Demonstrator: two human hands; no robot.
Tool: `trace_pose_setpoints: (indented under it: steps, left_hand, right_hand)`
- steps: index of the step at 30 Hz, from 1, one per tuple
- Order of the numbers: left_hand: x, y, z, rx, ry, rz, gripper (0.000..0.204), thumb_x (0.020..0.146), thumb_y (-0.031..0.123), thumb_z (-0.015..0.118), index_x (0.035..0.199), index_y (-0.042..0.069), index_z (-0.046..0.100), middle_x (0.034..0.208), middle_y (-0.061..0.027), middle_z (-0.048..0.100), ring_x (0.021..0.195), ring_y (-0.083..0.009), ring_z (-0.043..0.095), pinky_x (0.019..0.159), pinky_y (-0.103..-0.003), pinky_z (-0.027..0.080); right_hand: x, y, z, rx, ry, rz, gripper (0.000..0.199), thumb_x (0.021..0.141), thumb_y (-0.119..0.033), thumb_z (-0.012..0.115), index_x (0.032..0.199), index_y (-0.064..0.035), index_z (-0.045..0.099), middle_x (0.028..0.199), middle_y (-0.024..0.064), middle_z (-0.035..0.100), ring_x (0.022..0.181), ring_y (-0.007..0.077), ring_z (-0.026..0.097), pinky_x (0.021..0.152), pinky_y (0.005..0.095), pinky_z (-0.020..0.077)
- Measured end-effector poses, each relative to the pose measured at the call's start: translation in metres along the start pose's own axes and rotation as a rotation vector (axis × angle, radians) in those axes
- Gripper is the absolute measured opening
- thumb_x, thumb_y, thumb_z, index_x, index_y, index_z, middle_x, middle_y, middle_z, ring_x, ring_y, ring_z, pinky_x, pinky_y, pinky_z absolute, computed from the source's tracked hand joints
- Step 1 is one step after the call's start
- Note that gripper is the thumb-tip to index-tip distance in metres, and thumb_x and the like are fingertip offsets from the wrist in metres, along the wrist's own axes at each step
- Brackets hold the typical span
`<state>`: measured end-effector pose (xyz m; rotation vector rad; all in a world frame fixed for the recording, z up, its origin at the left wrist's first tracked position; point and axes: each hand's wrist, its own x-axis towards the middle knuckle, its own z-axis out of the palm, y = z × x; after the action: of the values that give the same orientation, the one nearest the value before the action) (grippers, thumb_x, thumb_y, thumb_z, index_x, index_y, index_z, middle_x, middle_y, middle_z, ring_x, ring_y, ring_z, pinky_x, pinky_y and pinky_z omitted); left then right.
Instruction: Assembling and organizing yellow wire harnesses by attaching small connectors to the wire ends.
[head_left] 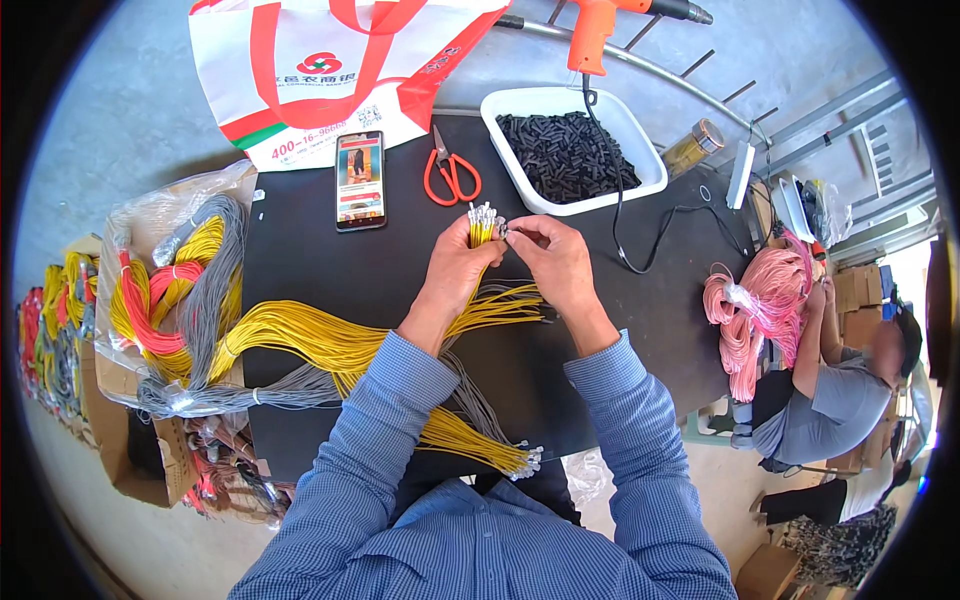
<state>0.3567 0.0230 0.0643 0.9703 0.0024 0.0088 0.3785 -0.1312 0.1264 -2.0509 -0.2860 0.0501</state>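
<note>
My left hand is closed around a bunch of yellow wires, whose white-tipped ends stick up above the fingers. Right beside those ends, my right hand pinches with thumb and forefinger; a small greyish piece shows at the fingertips, too small to name. Long yellow wires run across the black table from the left and pass under my forearms. Below them lies a bundle of grey wires. Near the table's front edge, a fan of wire ends with whitish terminals pokes out past my left sleeve.
A white tub of short black sleeves, red-handled scissors, a phone and a bag stand behind my hands. An orange heat gun hangs above, its cord trailing rightward. Pink wire coils lie right, near another person.
</note>
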Motion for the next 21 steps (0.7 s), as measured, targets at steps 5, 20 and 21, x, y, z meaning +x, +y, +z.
trace_pose_setpoints:
  steps: [5, 20, 21]
  left_hand:
    - [0.0007, -0.0022, -0.0021, 0.002, -0.001, 0.006, 0.015, 0.088, -0.005, 0.07, 0.098, 0.004, 0.062, 0.093, -0.0051, 0.066, 0.08, -0.0146, 0.061, 0.074, -0.03, 0.05]
    - [-0.0006, 0.003, 0.0038, 0.027, 0.028, -0.011, 0.014, 0.087, -0.003, 0.071, 0.095, 0.004, 0.062, 0.085, -0.0014, 0.062, 0.075, -0.0117, 0.058, 0.069, -0.027, 0.048]
    - [-0.0005, 0.0028, 0.0036, 0.027, 0.027, -0.011, 0.014, 0.087, -0.003, 0.071, 0.095, 0.004, 0.062, 0.085, -0.0014, 0.062, 0.075, -0.0117, 0.058, 0.069, -0.027, 0.048]
  right_hand:
    - [0.0012, -0.0051, -0.0013, 0.001, -0.011, 0.022, 0.018, 0.094, -0.012, 0.073, 0.105, 0.0025, 0.076, 0.086, 0.0059, 0.074, 0.078, 0.0101, 0.067, 0.073, 0.0263, 0.0537]
    - [0.0024, -0.0007, -0.002, 0.046, -0.041, 0.041, 0.016, 0.093, -0.01, 0.074, 0.105, 0.0011, 0.075, 0.087, 0.0033, 0.074, 0.078, 0.0078, 0.065, 0.071, 0.0245, 0.0521]
    - [0.0023, -0.0007, -0.0025, 0.057, -0.045, 0.045, 0.016, 0.093, -0.01, 0.074, 0.105, 0.0011, 0.075, 0.087, 0.0032, 0.074, 0.078, 0.0077, 0.065, 0.07, 0.0244, 0.0517]
